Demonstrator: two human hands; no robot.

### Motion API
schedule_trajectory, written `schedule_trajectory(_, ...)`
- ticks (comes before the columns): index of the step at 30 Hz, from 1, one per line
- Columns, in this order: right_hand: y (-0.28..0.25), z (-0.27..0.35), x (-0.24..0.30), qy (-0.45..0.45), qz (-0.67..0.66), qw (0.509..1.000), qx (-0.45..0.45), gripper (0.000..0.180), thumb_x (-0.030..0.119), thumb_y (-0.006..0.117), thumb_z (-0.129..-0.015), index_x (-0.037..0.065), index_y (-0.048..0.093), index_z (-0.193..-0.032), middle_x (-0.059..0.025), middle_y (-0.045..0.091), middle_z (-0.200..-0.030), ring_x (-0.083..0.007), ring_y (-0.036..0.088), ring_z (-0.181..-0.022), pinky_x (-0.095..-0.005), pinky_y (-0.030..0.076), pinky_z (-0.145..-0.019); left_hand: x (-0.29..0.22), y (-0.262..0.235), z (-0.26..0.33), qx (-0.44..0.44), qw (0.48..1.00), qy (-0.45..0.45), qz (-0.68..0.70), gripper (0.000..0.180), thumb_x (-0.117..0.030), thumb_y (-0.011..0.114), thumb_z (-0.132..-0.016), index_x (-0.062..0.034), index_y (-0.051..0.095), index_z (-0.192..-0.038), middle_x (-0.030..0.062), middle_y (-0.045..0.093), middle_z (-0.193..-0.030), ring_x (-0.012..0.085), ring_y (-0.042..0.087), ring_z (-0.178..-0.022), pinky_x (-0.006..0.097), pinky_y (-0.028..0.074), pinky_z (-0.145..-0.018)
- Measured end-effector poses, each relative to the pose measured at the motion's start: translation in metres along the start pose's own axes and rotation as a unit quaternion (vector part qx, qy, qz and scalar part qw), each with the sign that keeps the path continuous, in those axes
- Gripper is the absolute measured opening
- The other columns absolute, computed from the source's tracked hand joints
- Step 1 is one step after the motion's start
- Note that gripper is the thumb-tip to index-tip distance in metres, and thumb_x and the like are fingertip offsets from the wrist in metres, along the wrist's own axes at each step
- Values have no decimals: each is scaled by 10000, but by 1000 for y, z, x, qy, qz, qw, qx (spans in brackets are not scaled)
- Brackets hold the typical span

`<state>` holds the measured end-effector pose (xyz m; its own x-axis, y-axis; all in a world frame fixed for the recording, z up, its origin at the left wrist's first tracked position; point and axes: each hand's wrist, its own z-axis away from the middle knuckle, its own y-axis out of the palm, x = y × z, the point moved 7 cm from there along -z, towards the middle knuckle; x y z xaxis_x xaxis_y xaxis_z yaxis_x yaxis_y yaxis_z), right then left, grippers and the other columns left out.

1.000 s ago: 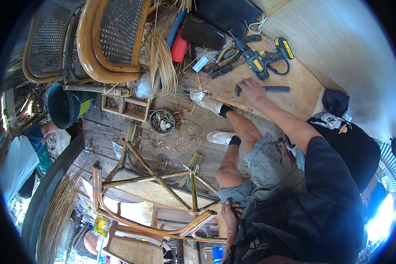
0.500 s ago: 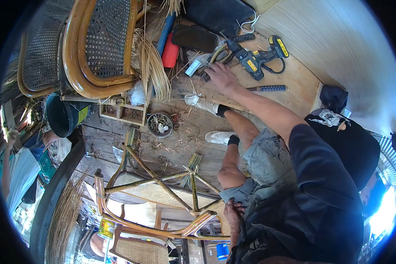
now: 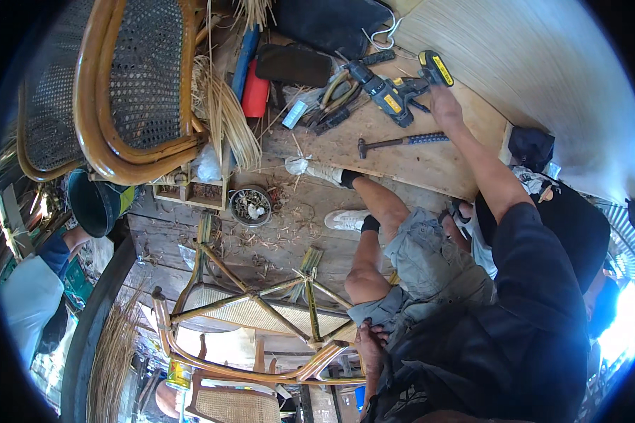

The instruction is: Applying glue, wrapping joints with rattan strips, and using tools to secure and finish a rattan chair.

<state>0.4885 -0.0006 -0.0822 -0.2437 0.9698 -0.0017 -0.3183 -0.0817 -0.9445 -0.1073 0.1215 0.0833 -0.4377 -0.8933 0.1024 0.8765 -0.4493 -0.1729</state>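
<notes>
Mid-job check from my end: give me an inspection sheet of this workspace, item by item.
Surface: plywood, bare in parts, with tools on it.
Job's things: drill at the right hand; hammer lying on the plywood.
Clutter: cane strips in a bundle; scraps across the floorboards.
Hands: right at the drill, grip unclear; left hand by the shorts, hold unclear.
Cables: white cord near the plywood's far edge.
Surroundings: cane chair, rattan frame, dark bucket.
</notes>
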Motion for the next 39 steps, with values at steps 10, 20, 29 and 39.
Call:
schedule_trajectory(10,68,19,6,13,-5,990,143,237,152,480,-843,64,494,-1063,-162,546,-1069,-334,530,-1010,-420,425,-841,-16,-11,-7,-19,999,7,-48,343,-342,449,-906,-29,531,-1020,66,577,-646,130,533,-442,211,350,-361)
schedule_trajectory(20,7,118,-98,65,119,952,274,282,83,396,-819,13,507,-1068,-245,538,-1093,-364,524,-1031,-426,427,-869,-26,-11,-7,-7,997,33,-67,315,-316,426,-911,-35,534,-1006,80,599,-681,140,548,-466,229,372,-369)
schedule_trajectory(29,62,299,-56,-166,-139,858,466,308,291,607,-691,56,649,-886,-135,633,-772,-250,574,-669,-384,464,-586,-129,71,17,102,947,202,-228,325,-296,480,-879,4,587,-944,91,628,-741,144,588,-594,265,456,-512)
schedule_trajectory(39,-189,179,52,198,-597,767,129,157,166,555,-777,61,530,-663,-5,468,-489,-109,448,-427,-295,331,-388,-335,138,138,122,818,478,-297,302,-224,543,-853,26,566,-1021,69,618,-816,107,571,-712,245,468,-629)
